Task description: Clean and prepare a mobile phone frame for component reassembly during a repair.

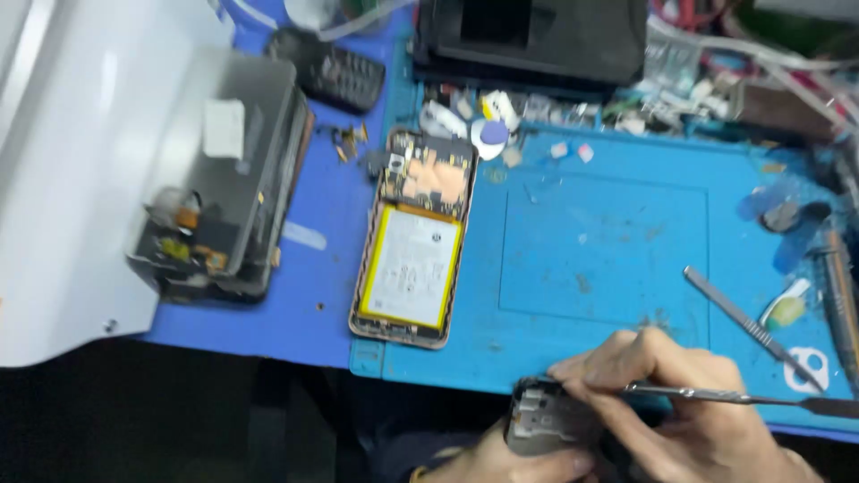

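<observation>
My left hand (514, 461) holds a small grey metal phone part (548, 420) at the bottom edge of the view, near the front of the blue work mat (608, 241). My right hand (689, 402) grips a thin metal pry tool (743, 396) like a pen, with its tip touching the top of that part. An opened phone body (413, 237) with a yellow-edged white battery and exposed circuit board lies on the mat to the upper left of my hands.
A detached screen assembly (224, 179) rests on a white device at the left. A metal scalpel-like tool (747, 322) lies on the mat to the right. Small parts, picks and cables clutter the back edge, beside a black box (537, 36) and a keypad (335, 76).
</observation>
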